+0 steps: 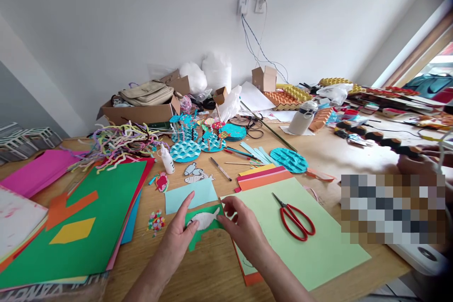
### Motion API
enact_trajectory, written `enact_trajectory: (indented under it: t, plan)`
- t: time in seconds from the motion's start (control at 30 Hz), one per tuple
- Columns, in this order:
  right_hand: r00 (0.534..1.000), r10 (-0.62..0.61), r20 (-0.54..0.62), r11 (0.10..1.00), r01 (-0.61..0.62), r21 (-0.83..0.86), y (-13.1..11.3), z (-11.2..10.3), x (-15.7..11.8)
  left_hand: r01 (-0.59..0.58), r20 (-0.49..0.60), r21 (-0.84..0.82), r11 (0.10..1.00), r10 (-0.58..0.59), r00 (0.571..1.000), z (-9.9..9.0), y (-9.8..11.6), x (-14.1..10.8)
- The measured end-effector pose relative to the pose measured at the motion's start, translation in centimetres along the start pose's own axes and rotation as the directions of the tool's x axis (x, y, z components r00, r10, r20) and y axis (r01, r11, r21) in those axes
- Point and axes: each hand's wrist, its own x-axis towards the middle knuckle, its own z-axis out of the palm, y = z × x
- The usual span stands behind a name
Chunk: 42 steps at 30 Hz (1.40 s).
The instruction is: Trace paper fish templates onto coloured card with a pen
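A small irregular piece of green paper (193,240) is held low over the table between my two hands. On top of it lies a white paper fish cutout (205,220). My left hand (177,227) grips the left end, its thumb pressed on the fish's head and the index finger raised. At the tail end, my right hand (244,221) pinches the fish and the green paper; part of its fingertips is hidden. Just beyond lies a light blue sheet (191,196). Red-handled scissors (296,219) rest to the right on a pale green sheet (329,255).
Coloured paper (88,231) is stacked at left, near a heap of fuzzy stems (123,144). A glue bottle (167,160), a pen (221,169), paper dots (155,222) and blue wavy discs (185,151) lie ahead. Another person's hand (419,165) is at far right.
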Motion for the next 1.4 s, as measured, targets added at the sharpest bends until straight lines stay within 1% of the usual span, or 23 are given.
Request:
enact_trajectory:
  t: [0.03, 0.07, 0.1, 0.13, 0.17, 0.2, 0.23, 0.27, 0.37, 0.43, 0.47, 0.53, 0.57, 0.63, 0.7, 0.8, 0.93, 1.07, 1.2, 1.4]
  plan:
    - [1.0, 0.016, -0.022, 0.999, -0.015, 0.046, 0.0, -0.1, 0.0, -0.009, -0.013, 0.004, 1.0, 0.009, 1.0, -0.1, -0.3, 0.0]
    - [0.999, 0.046, 0.0, 0.991, -0.045, 0.129, 0.0, -0.2, 0.0, -0.015, -0.023, 0.008, 1.0, 0.015, 1.0, -0.2, -0.5, 0.0]
    - [0.994, 0.082, 0.069, 0.967, -0.097, 0.236, -0.1, -0.3, 0.0, -0.02, -0.028, 0.011, 1.0, 0.021, 0.999, -0.3, -0.6, 0.0]
    - [0.98, 0.113, 0.165, 0.924, -0.165, 0.344, -0.3, -0.4, 0.0, -0.024, -0.029, 0.015, 1.0, 0.024, 0.999, -0.4, -0.7, 0.0]
    - [0.958, 0.127, 0.259, 0.871, -0.232, 0.433, -0.5, -0.4, -0.1, -0.024, -0.026, 0.017, 1.0, 0.025, 0.999, -0.4, -0.6, 0.0]
    - [0.935, 0.13, 0.33, 0.822, -0.288, 0.492, -0.7, -0.4, -0.1, -0.022, -0.02, 0.018, 1.0, 0.023, 1.0, -0.3, -0.5, 0.0]
    - [0.92, 0.136, 0.367, 0.787, -0.325, 0.524, -0.9, -0.3, -0.1, -0.018, -0.015, 0.019, 1.0, 0.018, 1.0, -0.3, -0.2, -0.1]
    - [0.915, 0.145, 0.376, 0.769, -0.344, 0.539, -1.0, -0.1, -0.2, -0.013, -0.018, 0.02, 1.0, 0.013, 1.0, -0.2, 0.0, -0.2]
    - [0.924, 0.161, 0.348, 0.757, -0.341, 0.557, -0.8, 0.5, -0.2, 0.028, -0.046, -0.019, 0.999, -0.029, 0.999, -0.1, 0.9, -0.6]
    - [0.933, 0.164, 0.321, 0.754, -0.328, 0.569, -0.7, 0.7, -0.2, 0.092, -0.058, -0.14, 0.986, -0.101, 0.993, -0.2, 1.5, -1.0]
    - [0.935, 0.166, 0.313, 0.754, -0.325, 0.571, -0.6, 0.7, -0.2, 0.134, -0.053, -0.228, 0.964, -0.15, 0.987, -0.3, 1.7, -1.3]
    - [0.934, 0.173, 0.312, 0.755, -0.33, 0.567, -0.7, 0.7, -0.2, 0.198, -0.015, -0.409, 0.891, -0.224, 0.974, -0.6, 2.0, -1.7]
    - [0.932, 0.176, 0.316, 0.756, -0.333, 0.563, -0.7, 0.6, -0.3, 0.217, 0.016, -0.478, 0.851, -0.239, 0.971, -0.7, 2.1, -1.8]
    - [0.931, 0.179, 0.318, 0.762, -0.336, 0.554, -0.9, 0.5, -0.3, 0.244, 0.075, -0.554, 0.796, -0.244, 0.967, -0.8, 2.2, -2.0]
    - [0.932, 0.177, 0.315, 0.769, -0.331, 0.547, -1.0, 0.5, -0.3, 0.258, 0.091, -0.569, 0.781, -0.252, 0.964, -0.8, 2.4, -2.0]
    - [0.933, 0.165, 0.319, 0.77, -0.324, 0.55, -1.0, 0.5, -0.3, 0.26, 0.065, -0.557, 0.789, -0.271, 0.96, -0.7, 2.7, -2.0]
    - [0.936, 0.142, 0.322, 0.773, -0.308, 0.555, -1.0, 0.7, -0.4, 0.269, 0.105, -0.468, 0.842, -0.249, 0.963, -0.7, 2.9, -2.0]
    - [0.941, 0.117, 0.317, 0.785, -0.283, 0.551, -1.1, 0.8, -0.5, 0.251, 0.084, -0.413, 0.875, -0.238, 0.968, -0.6, 2.9, -2.0]
    - [0.938, 0.103, 0.331, 0.791, -0.279, 0.545, -1.5, 0.7, -0.6, 0.247, 0.05, -0.412, 0.877, -0.249, 0.967, -0.6, 2.9, -2.0]
    - [0.94, 0.112, 0.324, 0.786, -0.283, 0.549, -1.5, 1.0, -0.5, 0.251, 0.051, -0.433, 0.866, -0.255, 0.966, -0.6, 2.7, -2.1]
